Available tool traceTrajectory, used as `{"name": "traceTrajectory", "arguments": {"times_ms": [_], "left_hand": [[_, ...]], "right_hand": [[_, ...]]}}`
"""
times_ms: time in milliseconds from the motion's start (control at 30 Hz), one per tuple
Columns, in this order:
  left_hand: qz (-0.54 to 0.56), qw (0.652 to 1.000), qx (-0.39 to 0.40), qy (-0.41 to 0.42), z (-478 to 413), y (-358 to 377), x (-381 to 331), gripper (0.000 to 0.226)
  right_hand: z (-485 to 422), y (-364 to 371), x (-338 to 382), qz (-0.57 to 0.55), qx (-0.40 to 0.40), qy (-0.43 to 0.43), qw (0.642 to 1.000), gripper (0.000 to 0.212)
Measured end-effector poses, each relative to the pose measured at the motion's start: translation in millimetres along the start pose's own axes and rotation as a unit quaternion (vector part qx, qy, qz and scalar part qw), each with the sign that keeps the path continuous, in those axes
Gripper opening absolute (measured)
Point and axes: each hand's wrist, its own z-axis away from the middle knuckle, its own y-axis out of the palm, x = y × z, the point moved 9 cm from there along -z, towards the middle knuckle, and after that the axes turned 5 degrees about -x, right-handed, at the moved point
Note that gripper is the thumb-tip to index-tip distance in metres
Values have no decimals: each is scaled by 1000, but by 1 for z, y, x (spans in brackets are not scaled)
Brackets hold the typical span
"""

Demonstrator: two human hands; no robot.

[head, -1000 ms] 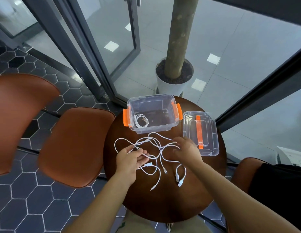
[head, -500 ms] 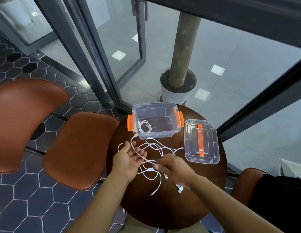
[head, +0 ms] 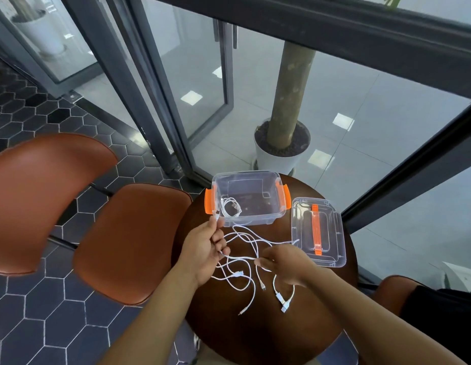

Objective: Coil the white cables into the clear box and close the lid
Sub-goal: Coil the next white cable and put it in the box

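1. A round brown table [head: 255, 335] holds all the things.
2. The box [head: 255, 219] stands open at the far edge of the table. It has orange clips on its left and right sides.
3. A white coil [head: 230, 206] lies inside the box, in the front left part.
4. The lid [head: 333, 241] lies flat just right of the box, by the right edge of the table.
5. Loose cables [head: 246, 284] lie in a tangle in the middle of the table, in front of the box.
6. The left hand [head: 203, 248] has its fingers curled round one cable [head: 242, 258]. The plug end sticks up by the front left corner of the box.
7. The right hand [head: 284, 264] pinches the same cable with its fingertips. A short bit of it runs between the two hands.
8. The hands are near each other but do not touch.
9. Two brown chairs [head: 131, 241] stand left of the table.
10. A white pot [head: 279, 160] with a trunk in it stands past the far edge, behind the glass.
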Motion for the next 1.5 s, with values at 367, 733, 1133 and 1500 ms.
{"name": "traceTrajectory", "arguments": {"times_ms": [367, 733, 1133, 1500], "left_hand": [[-287, 938, 194, -9, 34, 44, -3, 39], [-173, 981, 34, 79, 17, 38, -9, 29], [-129, 990, 4, 52, 20, 46, 10, 32], [85, 994, 56, -28, 30, 55, 7, 32]], "right_hand": [[-23, -61, 35, -350, -20, 86, 933, 29], [8, -113, 89, -33, -291, -116, 949, 18], [31, -88, 48, -383, -303, -8, 873, 15], [31, -89, 73, -165, -293, -111, 935, 19]]}}
